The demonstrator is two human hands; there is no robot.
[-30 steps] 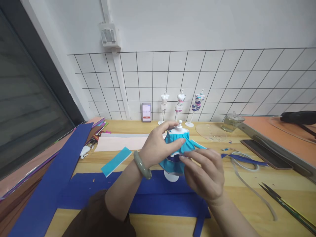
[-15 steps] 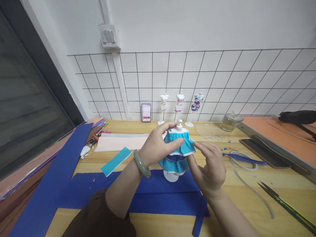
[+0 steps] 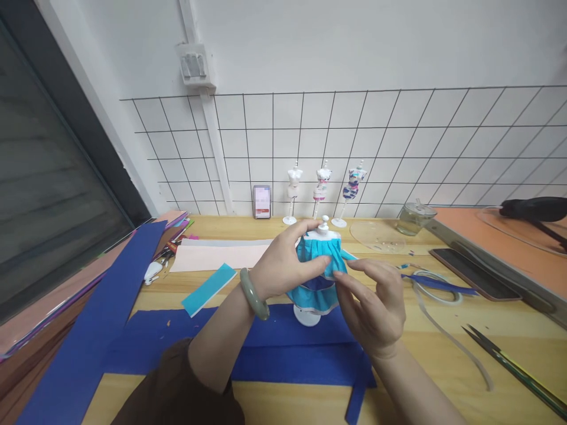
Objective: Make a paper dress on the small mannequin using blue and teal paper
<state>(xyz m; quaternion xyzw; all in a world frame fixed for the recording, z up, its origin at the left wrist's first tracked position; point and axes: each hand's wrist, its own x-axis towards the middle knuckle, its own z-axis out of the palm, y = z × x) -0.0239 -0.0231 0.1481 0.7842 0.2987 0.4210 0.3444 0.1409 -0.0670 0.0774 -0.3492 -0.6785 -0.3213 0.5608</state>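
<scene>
While clasping the dress form [image 3: 324,234] at centre in the half-closed left hand [image 3: 279,265], drawing the blue ruffle [image 3: 321,247] back inward on the right with the barely open right hand [image 3: 378,301], perhaps pinching.

A phone [image 3: 262,202] stands upright against the tiled wall [image 3: 259,141], with a switch [image 3: 195,65] higher up. A glass jar [image 3: 415,221] sits near the orange surface [image 3: 482,227], which bears a black object [image 3: 531,208].

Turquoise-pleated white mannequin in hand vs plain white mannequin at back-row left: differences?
The turquoise-pleated white mannequin is dressed; the plain white mannequin looks bare. The left hand steadies the dressed one, while the bare one stands untouched. Both are upright on round white bases.
</scene>
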